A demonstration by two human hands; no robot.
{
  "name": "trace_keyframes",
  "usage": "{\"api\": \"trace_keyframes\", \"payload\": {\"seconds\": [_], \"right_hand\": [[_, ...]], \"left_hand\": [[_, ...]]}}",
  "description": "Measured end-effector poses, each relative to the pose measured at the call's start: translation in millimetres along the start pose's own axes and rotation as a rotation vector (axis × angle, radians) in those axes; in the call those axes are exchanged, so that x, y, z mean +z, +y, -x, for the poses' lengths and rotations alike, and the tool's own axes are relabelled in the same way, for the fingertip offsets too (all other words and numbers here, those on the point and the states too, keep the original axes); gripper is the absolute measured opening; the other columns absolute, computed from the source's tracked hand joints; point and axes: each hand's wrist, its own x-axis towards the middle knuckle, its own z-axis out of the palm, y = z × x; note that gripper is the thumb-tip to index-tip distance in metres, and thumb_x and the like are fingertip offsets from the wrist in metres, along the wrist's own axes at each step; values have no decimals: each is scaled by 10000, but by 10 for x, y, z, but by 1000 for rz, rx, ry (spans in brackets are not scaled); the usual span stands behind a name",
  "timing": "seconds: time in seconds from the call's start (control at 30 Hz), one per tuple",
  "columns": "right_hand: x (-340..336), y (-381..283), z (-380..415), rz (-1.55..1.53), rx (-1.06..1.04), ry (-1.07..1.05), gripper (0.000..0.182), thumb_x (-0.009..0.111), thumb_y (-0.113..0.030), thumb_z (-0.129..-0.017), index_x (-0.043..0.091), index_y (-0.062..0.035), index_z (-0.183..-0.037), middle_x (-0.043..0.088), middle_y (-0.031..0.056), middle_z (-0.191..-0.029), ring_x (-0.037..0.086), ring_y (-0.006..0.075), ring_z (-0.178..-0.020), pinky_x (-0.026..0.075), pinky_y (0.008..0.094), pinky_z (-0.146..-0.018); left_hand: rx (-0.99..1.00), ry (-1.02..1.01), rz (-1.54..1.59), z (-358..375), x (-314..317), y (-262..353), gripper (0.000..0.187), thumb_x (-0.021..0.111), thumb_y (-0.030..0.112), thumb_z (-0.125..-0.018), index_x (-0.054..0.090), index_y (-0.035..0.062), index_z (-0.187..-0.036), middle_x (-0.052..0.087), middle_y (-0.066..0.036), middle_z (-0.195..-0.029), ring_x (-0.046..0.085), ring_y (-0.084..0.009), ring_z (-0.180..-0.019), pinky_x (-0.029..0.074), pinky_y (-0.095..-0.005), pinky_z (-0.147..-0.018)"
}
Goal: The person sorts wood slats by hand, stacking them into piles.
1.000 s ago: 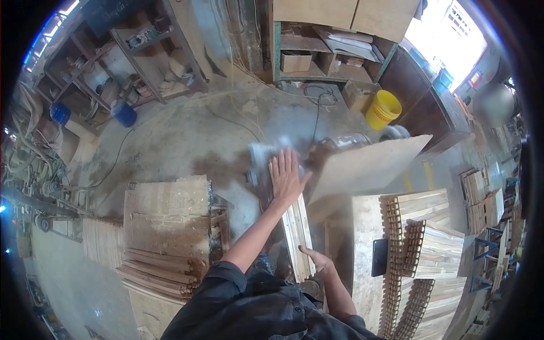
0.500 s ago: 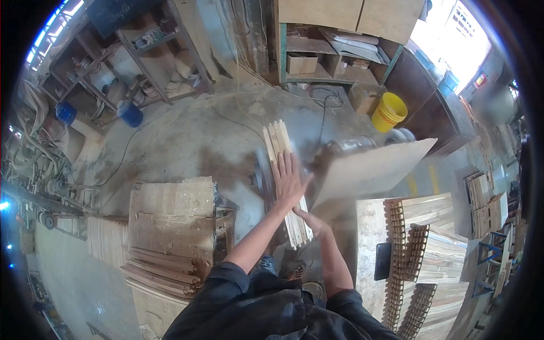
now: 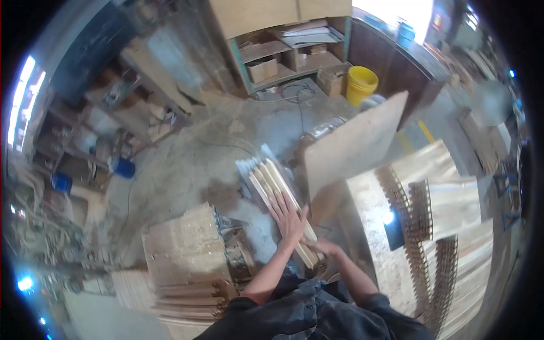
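A bundle of pale wooden strips (image 3: 276,180) lies side by side in front of me, pointing away and slightly left. My left hand (image 3: 290,222) rests flat on top of the strips, fingers stretched forward and thumb out to the right. Close to my body, my right hand (image 3: 324,247) grips the bundle's right side near its near end; its fingers are partly hidden by the wood. Under the far end shows a bluish-grey surface (image 3: 245,168), blurred, perhaps part of a machine.
At left stands a stack of boards (image 3: 184,243). To the right, wood pieces with notched ends (image 3: 462,204) lie beside a dark phone (image 3: 394,233). An upright panel (image 3: 354,147) stands ahead right, with a yellow bucket (image 3: 361,85) behind. A cable (image 3: 300,102) lies on the floor.
The view has turned and tilted. The bundle and both hands have come closer to my body, with the left hand still flat on top and the right at the near end.
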Motion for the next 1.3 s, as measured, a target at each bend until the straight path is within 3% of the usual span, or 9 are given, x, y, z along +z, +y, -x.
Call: {"api": "trace_keyframes", "payload": {"seconds": [0.13,0.27,0.33,0.73,0.93,1.03,1.13,1.23,1.3], "right_hand": [[-168,-1187,-223,32,-164,112,1043,645,-864,-689,691,94,-1099,674,220,-1080,629,281,-1002,496,400,-875],[-86,-1669,-294,-18,-252,222,995,655,-821,-722,705,117,-1050,688,252,-1067,641,316,-1038,488,429,-908],[-114,-1865,179,-30,-264,161,1049,682,-808,-710,662,142,-1157,692,254,-1062,658,360,-1013,503,458,-892],[107,-386,575,3,-13,112,1067,618,-887,-681,724,124,-1007,713,233,-941,685,345,-912,533,452,-818],[-60,-264,1094,6,123,-99,1092,579,-903,-699,706,101,-1108,703,232,-1062,655,312,-1048,503,436,-910],[-76,-208,753,-174,67,-168,1017,696,-753,-763,559,53,-1369,621,226,-1284,646,297,-1128,552,411,-915],[-107,-501,262,-498,47,-398,768,594,-638,-917,585,19,-1313,687,226,-1163,695,328,-1028,569,477,-896],[-319,-1143,-116,-653,141,-721,744,560,-626,-940,557,16,-1315,685,223,-1136,700,369,-1004,562,489,-911],[-405,-1504,-266,-619,80,-670,721,564,-624,-937,574,15,-1270,691,231,-1073,706,388,-934,575,512,-860]], "left_hand": [[-19,49,-124,-1024,-124,-345,818,436,526,-1005,221,-28,-1568,103,-267,-1647,33,-481,-1517,11,-577,-1220],[-37,-76,-183,-1533,-282,-604,765,381,519,-1033,251,-17,-1564,93,-262,-1651,14,-483,-1517,-13,-568,-1222],[-17,-85,-197,-1514,-329,-591,769,368,526,-1036,246,-22,-1563,92,-264,-1649,7,-484,-1516,-14,-571,-1221],[77,-7,-233,-561,-161,-284,866,500,535,-984,228,-57,-1554,109,-301,-1631,29,-522,-1500,39,-612,-1208],[104,-48,-203,-83,-188,-75,928,539,561,-954,235,-99,-1532,98,-330,-1619,45,-529,-1496,50,-635,-1196],[95,-29,-193,-355,-235,-50,948,531,582,-948,248,-121,-1517,108,-339,-1612,55,-523,-1497,56,-632,-1198],[74,16,-162,-882,-285,-220,960,512,598,-949,240,-128,-1516,122,-322,-1618,63,-488,-1509,59,-602,-1211],[61,67,-74,-1487,-306,-467,930,491,574,-972,190,-91,-1547,125,-304,-1624,77,-473,-1511,54,-588,-1215],[47,92,24,-1790,-234,-609,903,452,581,-987,168,-48,-1569,134,-286,-1629,100,-462,-1511,62,-577,-1218]]}}
